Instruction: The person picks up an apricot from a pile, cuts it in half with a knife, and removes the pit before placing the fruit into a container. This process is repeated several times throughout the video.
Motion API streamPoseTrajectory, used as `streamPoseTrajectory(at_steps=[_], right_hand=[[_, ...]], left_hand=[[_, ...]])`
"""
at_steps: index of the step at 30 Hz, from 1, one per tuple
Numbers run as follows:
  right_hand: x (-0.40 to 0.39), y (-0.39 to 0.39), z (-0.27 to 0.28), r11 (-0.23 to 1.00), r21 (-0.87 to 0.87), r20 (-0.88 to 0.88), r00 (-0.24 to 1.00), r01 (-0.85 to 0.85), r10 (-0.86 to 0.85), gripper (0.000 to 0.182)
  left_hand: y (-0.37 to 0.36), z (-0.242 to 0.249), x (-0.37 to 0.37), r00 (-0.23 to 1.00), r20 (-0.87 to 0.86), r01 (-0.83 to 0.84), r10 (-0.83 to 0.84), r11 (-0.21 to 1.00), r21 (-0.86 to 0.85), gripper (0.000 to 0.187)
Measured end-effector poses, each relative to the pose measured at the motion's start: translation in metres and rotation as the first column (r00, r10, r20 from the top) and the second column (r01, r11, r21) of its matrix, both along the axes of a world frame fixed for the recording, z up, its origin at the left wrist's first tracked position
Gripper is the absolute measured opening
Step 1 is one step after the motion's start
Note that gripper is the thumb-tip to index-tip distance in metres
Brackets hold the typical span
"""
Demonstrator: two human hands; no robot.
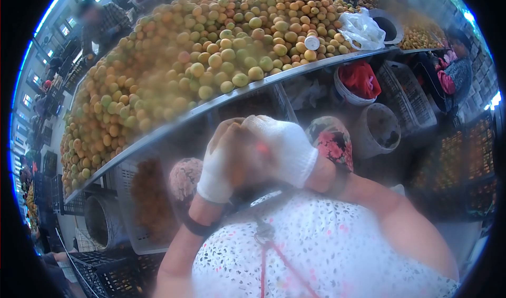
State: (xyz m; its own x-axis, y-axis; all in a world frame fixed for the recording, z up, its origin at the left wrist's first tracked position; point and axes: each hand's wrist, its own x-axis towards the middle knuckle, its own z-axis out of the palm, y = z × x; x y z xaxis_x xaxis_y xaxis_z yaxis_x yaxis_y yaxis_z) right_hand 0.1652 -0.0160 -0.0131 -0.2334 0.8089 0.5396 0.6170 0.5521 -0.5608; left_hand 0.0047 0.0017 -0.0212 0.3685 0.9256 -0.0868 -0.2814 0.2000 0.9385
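In front of my torso, my left hand (217, 163) and my right hand (289, 146) meet, both in white knit gloves. The left glove is stained brown over the fingers. Their fingers curl inward toward each other. A blurred patch covers the space between them, with a small red spot showing there, so what they hold cannot be made out. Just beyond the hands, a metal-edged sorting table (211, 108) bears a large heap of apricots (226, 55), orange to green. A white round lid or cup (311, 42) lies among the fruit.
Under the table stand a crate of brownish pieces (124, 184), a bucket with red cloth (342, 93), a white bucket (380, 129) and a grey crate (408, 89). A plastic bag (362, 29) rests on the table's right end. Other people are at the far left and right.
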Motion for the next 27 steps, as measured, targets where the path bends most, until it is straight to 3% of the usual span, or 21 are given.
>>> streamPoseTrajectory(at_steps=[2, 15, 17, 21, 24, 26, 27], right_hand=[[-0.001, 0.0, 0.0, 1.0, 0.007, 0.009, 1.0, 0.009, -0.009, 0.031], [-0.003, 0.006, -0.006, 0.998, -0.051, 0.05, 0.998, 0.035, -0.032, 0.029], [-0.002, 0.007, -0.007, 0.998, -0.057, 0.046, 0.999, 0.03, -0.027, 0.028], [-0.003, 0.01, -0.006, 1.0, -0.009, -0.014, 1.0, 0.004, -0.004, 0.024], [-0.002, 0.012, -0.005, 1.0, -0.003, -0.042, 0.999, -0.02, 0.02, 0.022], [-0.001, 0.012, -0.005, 0.997, -0.07, -0.096, 0.995, -0.037, 0.03, 0.02], [0.001, 0.012, -0.004, 0.996, -0.079, -0.098, 0.995, -0.034, 0.026, 0.02]], left_hand=[[0.002, -0.005, 0.001, 0.997, -0.077, -0.014, 0.017, 0.999, 0.031, 0.042], [0.006, -0.014, 0.0, 0.999, -0.012, -0.035, 0.034, 0.998, -0.061, 0.038], [0.012, -0.029, 0.003, 0.996, -0.033, -0.074, 0.078, 0.99, 0.117, 0.033], [0.006, -0.022, -0.007, 0.999, 0.038, 0.019, -0.026, 0.985, 0.17, 0.034], [0.006, -0.014, -0.005, 1.0, 0.018, 0.008, -0.011, 0.99, 0.142, 0.031], [0.006, -0.01, -0.001, 0.977, 0.192, -0.066, 0.098, 0.984, -0.168, 0.039], [0.007, -0.008, -0.001, 0.977, 0.19, -0.062, 0.096, 0.982, -0.176, 0.039]])
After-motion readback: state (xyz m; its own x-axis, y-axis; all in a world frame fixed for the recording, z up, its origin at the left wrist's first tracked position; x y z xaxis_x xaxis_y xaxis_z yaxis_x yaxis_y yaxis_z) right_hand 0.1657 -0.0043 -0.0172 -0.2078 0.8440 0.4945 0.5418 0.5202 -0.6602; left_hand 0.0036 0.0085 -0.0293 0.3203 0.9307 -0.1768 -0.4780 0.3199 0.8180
